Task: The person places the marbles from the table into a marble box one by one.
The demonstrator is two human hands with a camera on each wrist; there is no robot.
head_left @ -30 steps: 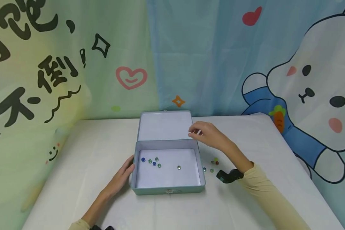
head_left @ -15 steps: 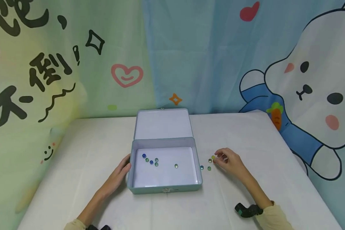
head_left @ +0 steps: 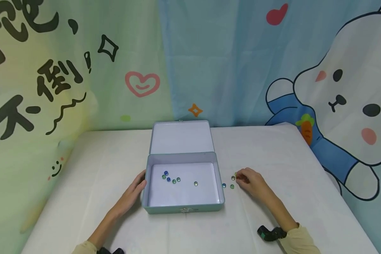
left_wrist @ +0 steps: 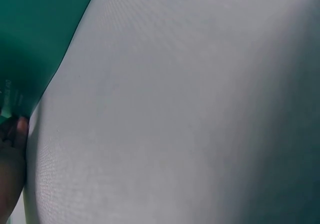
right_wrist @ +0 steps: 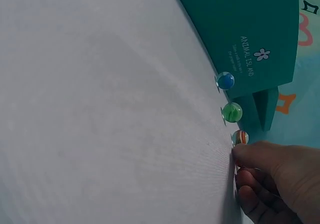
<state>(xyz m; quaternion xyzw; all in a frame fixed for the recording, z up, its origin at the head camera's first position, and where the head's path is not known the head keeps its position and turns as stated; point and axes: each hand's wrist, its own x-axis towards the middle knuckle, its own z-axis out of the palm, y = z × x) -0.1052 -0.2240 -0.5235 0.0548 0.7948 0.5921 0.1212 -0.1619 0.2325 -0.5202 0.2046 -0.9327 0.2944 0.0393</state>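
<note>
An opened pale-green tin box (head_left: 184, 210) stands in the middle of the table with several blue and green glass marbles (head_left: 168, 179) inside. My left hand (head_left: 130, 194) rests against its left wall, fingers fairly straight. In the left wrist view that hand (left_wrist: 15, 159) touches the green side. Right of the box, my right hand (head_left: 254, 183) is down at the tabletop, thumb and fingers curled together at a red marble they mostly hide. A blue marble (right_wrist: 226, 80), a green marble (right_wrist: 232, 112) and an orange-striped marble (right_wrist: 240, 137) line up before the thumb in the right wrist view.
The box's lid (head_left: 181, 137) leans back, hinged at the far side. A white cloth (head_left: 114, 151) covers the table. Behind it hangs a printed curtain (head_left: 203, 70). A black wrist camera (head_left: 271, 233) sits at the right wrist.
My right hand has come from above the box's far right corner down to the marbles at the right, covering the red one. Marbles inside the box have rolled slightly. The left hand stays at the wall.
</note>
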